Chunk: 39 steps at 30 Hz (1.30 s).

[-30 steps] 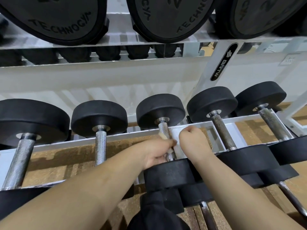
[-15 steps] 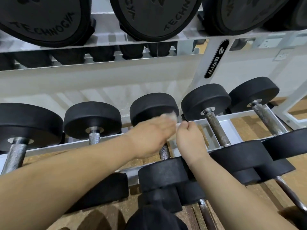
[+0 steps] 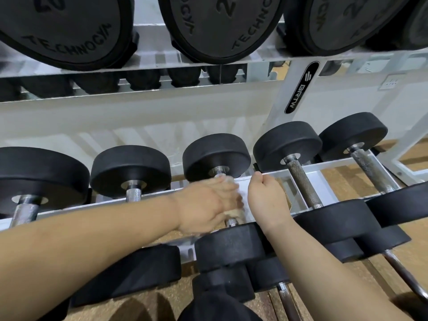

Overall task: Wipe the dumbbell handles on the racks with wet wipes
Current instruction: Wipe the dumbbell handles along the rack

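Left hand (image 3: 208,205) grips the wipe (image 3: 231,213) round the handle (image 3: 230,221), right hand (image 3: 266,200) makes a fist; the wet wipe could slip.

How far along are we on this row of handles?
Done: no handle shows whether it was wiped. In hand: the left hand grips a wipe around the middle handle; right hand rests curled on the rack rail. Remaining: possibly the four neighbouring handles.

Left hand (image 3: 208,202), wipe (image 3: 234,213) around dumbbell handle (image 3: 230,221)
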Each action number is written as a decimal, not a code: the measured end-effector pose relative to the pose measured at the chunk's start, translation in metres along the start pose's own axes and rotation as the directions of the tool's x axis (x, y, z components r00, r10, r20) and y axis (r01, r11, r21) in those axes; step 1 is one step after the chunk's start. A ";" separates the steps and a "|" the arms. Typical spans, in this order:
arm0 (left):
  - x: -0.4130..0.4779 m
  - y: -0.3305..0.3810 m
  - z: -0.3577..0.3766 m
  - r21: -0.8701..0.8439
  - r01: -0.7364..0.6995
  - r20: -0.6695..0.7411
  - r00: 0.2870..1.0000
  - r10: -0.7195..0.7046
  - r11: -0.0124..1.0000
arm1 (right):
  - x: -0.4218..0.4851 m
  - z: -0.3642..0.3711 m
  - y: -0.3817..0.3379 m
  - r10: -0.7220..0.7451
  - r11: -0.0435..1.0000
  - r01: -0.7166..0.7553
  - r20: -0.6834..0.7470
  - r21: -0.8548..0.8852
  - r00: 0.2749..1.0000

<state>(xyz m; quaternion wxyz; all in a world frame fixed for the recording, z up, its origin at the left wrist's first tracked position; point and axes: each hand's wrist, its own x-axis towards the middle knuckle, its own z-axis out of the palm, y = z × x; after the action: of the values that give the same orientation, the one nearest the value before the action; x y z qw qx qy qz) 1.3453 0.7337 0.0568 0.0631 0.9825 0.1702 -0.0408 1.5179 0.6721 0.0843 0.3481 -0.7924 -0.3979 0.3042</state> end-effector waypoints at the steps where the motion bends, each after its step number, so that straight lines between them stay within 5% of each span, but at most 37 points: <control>1: -0.004 0.006 0.001 -0.117 -0.021 0.002 1.000 0.021 0.993 | 0.000 0.001 0.000 -0.004 1.000 0.004 -0.003 -0.004 1.000; 4: -0.020 0.006 -0.008 -0.292 -0.059 0.033 0.997 0.071 0.955 | 0.000 0.003 0.001 0.006 1.000 -0.006 -0.008 -0.014 1.000; 9: -0.009 -0.009 -0.001 0.064 0.092 -0.027 0.996 -0.091 0.994 | -0.004 0.003 0.000 0.011 1.000 -0.010 0.041 -0.027 0.999; 12: -0.010 0.003 0.007 -0.204 0.098 -0.071 0.991 -0.115 0.974 | -0.005 0.002 -0.001 0.003 0.999 -0.002 0.024 -0.035 1.000; 14: -0.016 0.016 -0.001 -0.471 0.130 0.019 0.990 -0.138 0.873 | -0.003 0.002 -0.004 -0.006 0.999 0.007 0.023 -0.048 1.000; 17: -0.028 0.032 -0.016 -0.799 0.318 0.207 0.942 -0.263 0.510 | -0.006 0.003 -0.004 -0.022 0.999 0.022 0.031 -0.028 0.999; 20: -0.032 0.035 -0.034 -0.879 0.370 0.199 0.857 -0.476 0.300 | -0.015 -0.001 -0.003 -0.095 0.994 0.095 -0.001 0.045 0.995; 24: -0.023 0.040 -0.059 -0.942 0.323 0.158 0.653 -0.740 0.085 | -0.022 -0.029 -0.016 -0.328 0.941 0.320 0.077 0.107 0.941; 28: 0.027 0.052 -0.073 -0.960 0.278 0.176 0.577 -0.797 -0.011 | 0.006 -0.097 -0.022 -0.423 0.887 0.437 0.116 -0.150 0.899; 34: 0.128 0.080 -0.062 -0.939 0.293 0.321 0.563 -0.761 -0.179 | 0.051 -0.146 0.038 -0.114 0.910 0.105 0.001 -0.402 0.993; 37: 0.172 0.089 -0.054 -0.919 0.268 0.390 0.524 -0.757 -0.289 | 0.058 -0.138 0.056 -0.082 0.894 0.066 -0.018 -0.443 0.996; 39: 0.193 0.093 -0.048 -0.907 0.238 0.420 0.564 -0.711 -0.347 | 0.064 -0.137 0.059 -0.080 0.909 0.054 -0.045 -0.414 0.996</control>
<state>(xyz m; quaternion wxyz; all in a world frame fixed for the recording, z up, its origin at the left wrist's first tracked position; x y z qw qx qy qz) 1.5604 0.7171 0.0947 0.6716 0.4251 0.5592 0.2356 1.6783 0.6573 0.1028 0.1952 -0.8428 -0.4693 0.1770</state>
